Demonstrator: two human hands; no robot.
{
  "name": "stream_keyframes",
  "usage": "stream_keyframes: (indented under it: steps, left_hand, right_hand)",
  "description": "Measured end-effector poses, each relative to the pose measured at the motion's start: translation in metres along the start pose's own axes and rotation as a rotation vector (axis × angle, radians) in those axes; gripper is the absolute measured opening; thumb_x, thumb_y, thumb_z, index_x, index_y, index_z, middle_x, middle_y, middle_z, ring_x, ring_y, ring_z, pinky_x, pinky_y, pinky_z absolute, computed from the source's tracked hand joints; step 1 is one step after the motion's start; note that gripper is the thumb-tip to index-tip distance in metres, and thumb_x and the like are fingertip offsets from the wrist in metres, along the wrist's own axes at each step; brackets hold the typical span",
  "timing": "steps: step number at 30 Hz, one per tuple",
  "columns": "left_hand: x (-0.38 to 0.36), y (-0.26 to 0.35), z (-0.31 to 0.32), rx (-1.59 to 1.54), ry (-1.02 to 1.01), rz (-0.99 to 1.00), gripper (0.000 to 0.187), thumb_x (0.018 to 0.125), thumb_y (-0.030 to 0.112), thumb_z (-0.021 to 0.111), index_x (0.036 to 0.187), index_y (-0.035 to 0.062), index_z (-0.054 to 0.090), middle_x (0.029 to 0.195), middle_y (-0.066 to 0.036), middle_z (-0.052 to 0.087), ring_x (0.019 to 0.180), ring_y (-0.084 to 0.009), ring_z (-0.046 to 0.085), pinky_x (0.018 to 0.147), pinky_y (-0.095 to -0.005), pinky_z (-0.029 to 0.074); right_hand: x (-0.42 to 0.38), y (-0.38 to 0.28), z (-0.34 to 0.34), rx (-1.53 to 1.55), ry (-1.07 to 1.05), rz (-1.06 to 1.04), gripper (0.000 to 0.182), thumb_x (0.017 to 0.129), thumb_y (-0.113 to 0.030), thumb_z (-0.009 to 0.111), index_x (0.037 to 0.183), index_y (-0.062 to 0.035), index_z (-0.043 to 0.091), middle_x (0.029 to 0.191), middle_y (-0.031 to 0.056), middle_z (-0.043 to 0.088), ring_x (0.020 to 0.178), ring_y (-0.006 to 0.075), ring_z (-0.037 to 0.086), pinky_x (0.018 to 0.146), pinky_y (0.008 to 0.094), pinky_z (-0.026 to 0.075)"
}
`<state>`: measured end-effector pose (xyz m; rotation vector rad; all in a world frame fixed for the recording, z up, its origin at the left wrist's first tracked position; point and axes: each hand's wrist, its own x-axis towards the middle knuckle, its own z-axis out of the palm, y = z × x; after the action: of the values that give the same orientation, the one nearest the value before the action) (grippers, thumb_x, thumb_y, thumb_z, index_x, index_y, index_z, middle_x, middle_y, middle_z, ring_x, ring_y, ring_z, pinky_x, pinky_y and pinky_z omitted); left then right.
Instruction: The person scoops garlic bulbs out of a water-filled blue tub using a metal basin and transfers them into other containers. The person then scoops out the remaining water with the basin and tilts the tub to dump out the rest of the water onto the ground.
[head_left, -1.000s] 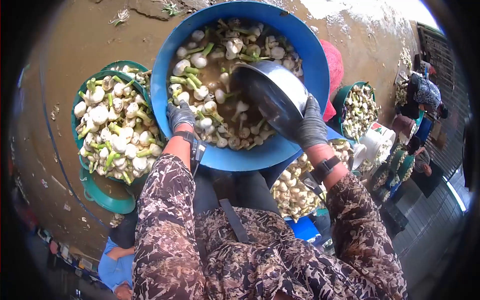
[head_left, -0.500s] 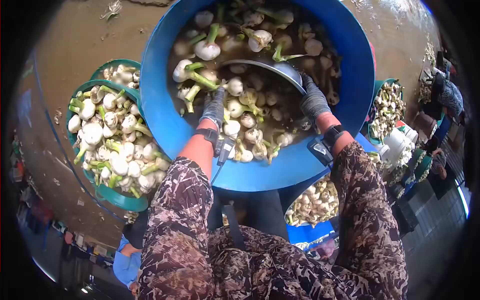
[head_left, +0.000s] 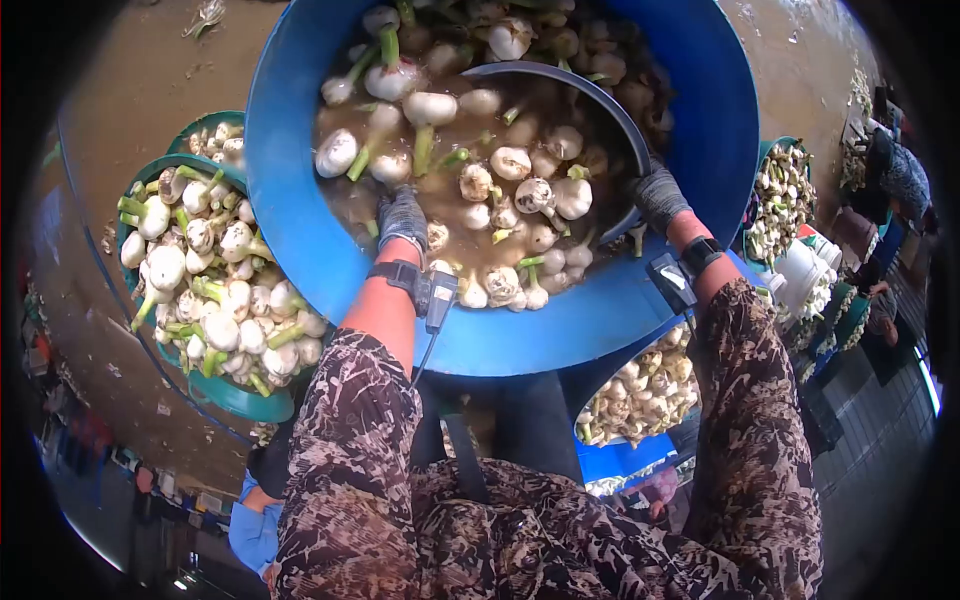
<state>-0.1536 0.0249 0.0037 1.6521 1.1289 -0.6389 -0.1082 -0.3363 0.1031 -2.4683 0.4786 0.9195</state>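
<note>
A big blue tub in front of me holds muddy water with many garlic bulbs, some with green stems. My right hand, in a grey glove, is closed on the rim of a round metal basin. That basin is tilted and mostly under the brown water, so its inside is largely hidden. My left hand, gloved too, dips into the water at the tub's near left, close to several bulbs; its fingertips are hidden by water and bulbs.
A green basket heaped with garlic stands at the left, with another green container behind it. More garlic fills a container below the tub. At the right are a garlic-filled basket, white buckets and other people.
The basin has sunk deeper and swung toward the right, with my right hand on its rim. My left hand has shifted slightly left and down. Bulbs have moved about in the water.
</note>
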Motion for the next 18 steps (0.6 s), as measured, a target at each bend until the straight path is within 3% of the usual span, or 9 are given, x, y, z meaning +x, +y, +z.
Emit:
stream_keyframes:
  steps: [1,2,4,5,10,13,15,17,18]
  left_hand:
    - [-0.001,0.007,-0.005,-0.145,-0.071,-0.183,0.056,0.090,0.046,0.041,0.128,0.0053,0.044,0.117,-0.016,0.055,0.101,-0.0301,0.054,0.084,-0.0395,0.046]
    - [-0.007,0.013,-0.004,-0.149,-0.076,-0.183,0.056,0.090,0.046,0.041,0.128,0.0053,0.044,0.117,-0.016,0.055,0.101,-0.0301,0.054,0.084,-0.0395,0.046]
    - [-0.046,0.063,-0.016,-0.307,-0.499,-0.423,0.062,0.091,0.054,0.031,0.136,0.0114,0.036,0.131,-0.013,0.045,0.112,-0.0241,0.050,0.091,-0.0405,0.044]
    - [-0.044,0.059,-0.009,-0.378,-0.528,-0.466,0.064,0.090,0.058,0.030,0.135,0.0133,0.038,0.128,-0.012,0.047,0.115,-0.0235,0.048,0.094,-0.0411,0.043]
    - [-0.059,0.060,-0.001,-0.380,-0.660,-0.415,0.067,0.088,0.061,0.035,0.136,0.0139,0.037,0.132,-0.010,0.044,0.115,-0.0248,0.047,0.097,-0.0407,0.040]
    - [-0.079,0.076,0.018,-0.220,-0.616,-0.125,0.073,0.085,0.063,0.040,0.140,0.0149,0.031,0.139,-0.009,0.037,0.124,-0.0240,0.038,0.103,-0.0384,0.031]
    - [-0.052,0.056,0.043,-0.237,-0.654,-0.041,0.071,0.089,0.058,0.034,0.139,0.0080,0.030,0.143,-0.010,0.030,0.129,-0.0236,0.031,0.104,-0.0335,0.027]
    - [-0.046,0.058,0.055,0.317,-0.354,0.340,0.070,0.091,0.055,0.026,0.132,-0.0012,0.036,0.139,-0.020,0.035,0.128,-0.0323,0.033,0.105,-0.0342,0.028]
    - [-0.046,0.065,0.054,0.260,-0.257,0.323,0.071,0.091,0.055,0.024,0.129,-0.0034,0.039,0.135,-0.023,0.038,0.125,-0.0352,0.035,0.105,-0.0365,0.028]
  right_hand:
    - [0.000,0.003,-0.002,0.028,0.015,-0.039,0.035,0.076,-0.006,0.055,0.111,-0.0059,0.052,0.093,0.0161,0.060,0.085,0.0298,0.058,0.077,0.0357,0.047]
    - [-0.002,0.004,-0.005,0.056,0.029,-0.078,0.038,0.076,-0.006,0.057,0.113,-0.0058,0.051,0.094,0.0157,0.060,0.086,0.0301,0.058,0.078,0.0353,0.047]
    - [-0.007,-0.001,-0.015,0.110,0.005,-0.068,0.040,0.075,-0.007,0.058,0.115,-0.0057,0.050,0.096,0.0154,0.060,0.088,0.0296,0.058,0.080,0.0349,0.046]
    - [-0.011,-0.004,-0.019,0.168,-0.025,-0.053,0.043,0.074,-0.008,0.059,0.116,-0.0057,0.049,0.098,0.0150,0.060,0.089,0.0292,0.058,0.082,0.0344,0.046]
    - [-0.037,0.002,-0.009,0.105,0.100,-0.193,0.049,0.073,-0.006,0.061,0.120,-0.0060,0.047,0.103,0.0127,0.060,0.096,0.0246,0.057,0.087,0.0311,0.043]
    - [-0.069,-0.007,-0.016,0.419,0.140,-0.053,0.051,0.075,-0.003,0.061,0.123,-0.0071,0.046,0.107,0.0088,0.061,0.099,0.0186,0.057,0.089,0.0290,0.043]
    - [-0.084,0.005,-0.018,0.435,0.151,-0.015,0.050,0.076,-0.003,0.061,0.123,-0.0069,0.046,0.106,0.0087,0.061,0.098,0.0186,0.057,0.088,0.0293,0.044]
    - [-0.095,0.014,-0.016,0.487,0.174,-0.006,0.050,0.075,-0.003,0.061,0.123,-0.0058,0.047,0.105,0.0085,0.061,0.095,0.0191,0.057,0.085,0.0303,0.045]
    - [-0.099,0.013,-0.019,0.478,0.179,-0.011,0.050,0.075,-0.003,0.061,0.123,-0.0058,0.047,0.105,0.0085,0.061,0.095,0.0191,0.057,0.085,0.0303,0.045]
